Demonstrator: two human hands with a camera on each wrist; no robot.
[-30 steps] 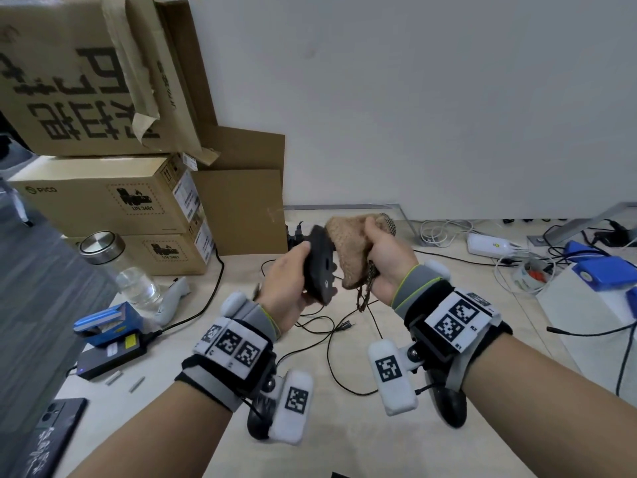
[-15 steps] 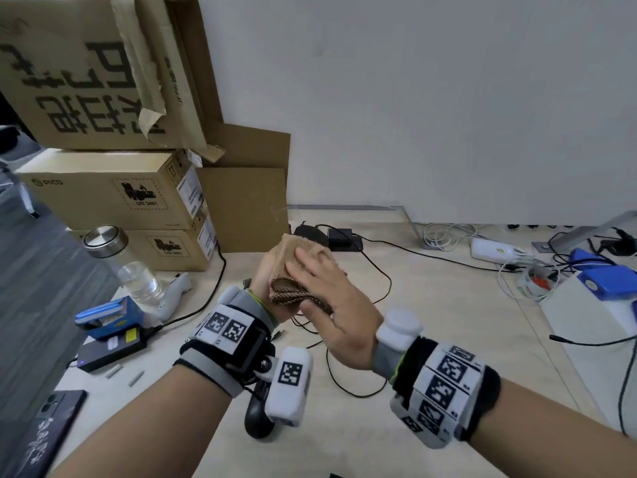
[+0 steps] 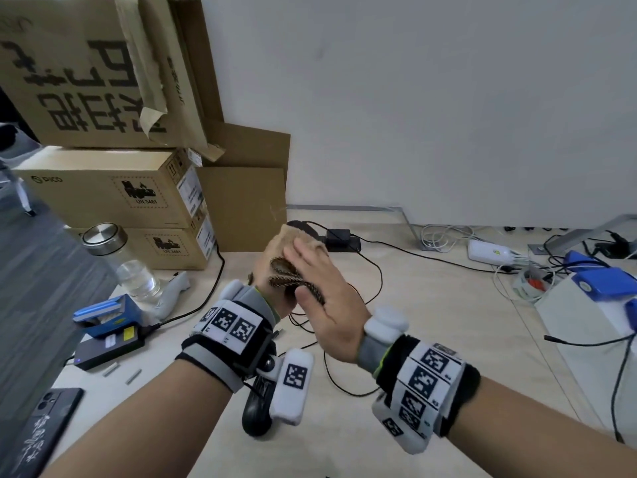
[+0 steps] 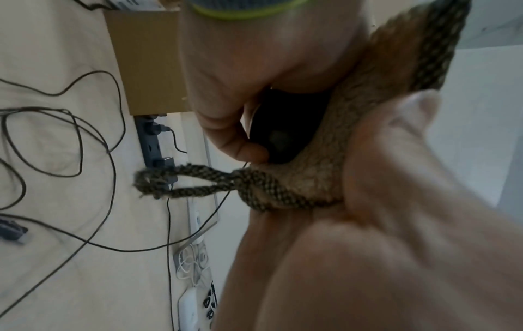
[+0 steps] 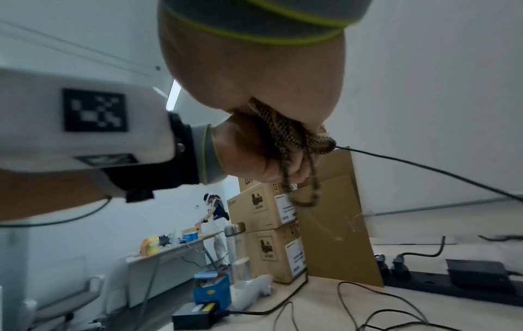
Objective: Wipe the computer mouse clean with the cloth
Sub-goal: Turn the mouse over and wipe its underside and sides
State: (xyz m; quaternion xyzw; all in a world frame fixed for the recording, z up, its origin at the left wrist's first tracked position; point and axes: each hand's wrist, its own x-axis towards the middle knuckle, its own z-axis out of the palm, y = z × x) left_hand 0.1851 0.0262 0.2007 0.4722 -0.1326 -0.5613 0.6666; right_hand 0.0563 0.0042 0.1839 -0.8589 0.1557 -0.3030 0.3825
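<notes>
So the mouse is up in the air above the desk, in front of the stacked cardboard boxes, sandwiched between both hands. The left hand has its fingers curled round the black shell from the box side, and the right hand lies flat with pretty much straight fingers, pressing the tan cloth onto the mouse rather than gripping it. The mouse looks like light, hard, smooth plastic, so I'd guess it's a bit slippery and best held by its sides, leaving the top free to rub. The cloth is soft and floppy, with a woven hanging loop dangling off one corner that could snag on the mouse's thin cable, so I'd bunch it under the palm. Readable stuff: the middle box says "PICO" on the left plus a hazard label reading "UN 3481", and the box under it has the same kind of label. The big top box has large upside-down print I can't make out.
</notes>
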